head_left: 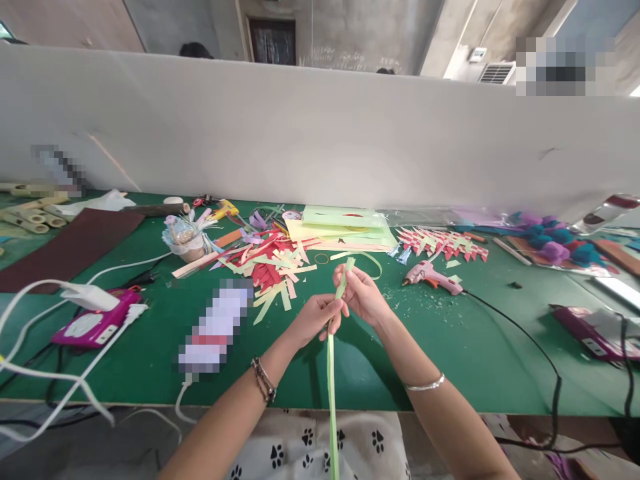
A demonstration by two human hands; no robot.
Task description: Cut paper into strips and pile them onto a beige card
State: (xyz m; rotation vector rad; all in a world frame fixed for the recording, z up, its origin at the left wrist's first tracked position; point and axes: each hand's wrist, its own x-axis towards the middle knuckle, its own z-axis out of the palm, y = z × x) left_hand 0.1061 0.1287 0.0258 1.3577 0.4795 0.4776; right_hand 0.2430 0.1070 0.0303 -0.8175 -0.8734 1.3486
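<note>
A pale green paper strip (331,393) runs up from my lap, over the table's near edge, to my hands. My left hand (320,315) pinches it between thumb and fingers. Just above and to the right, my right hand (361,291) grips its upper end, which looks folded and sticks up between the fingers. The two hands are close together over the middle of the table. Behind them lies a pile of cut paper strips (273,267) in red, pink, cream and green. Pale green paper sheets (345,219) rest farther back.
Right of my hands lies a pink glue gun (434,277) with its black cord, near a red-and-white woven paper piece (443,245). Magenta power strips (103,320) sit at both sides. A blurred phone (215,327) lies at left. A white partition (320,133) closes the back.
</note>
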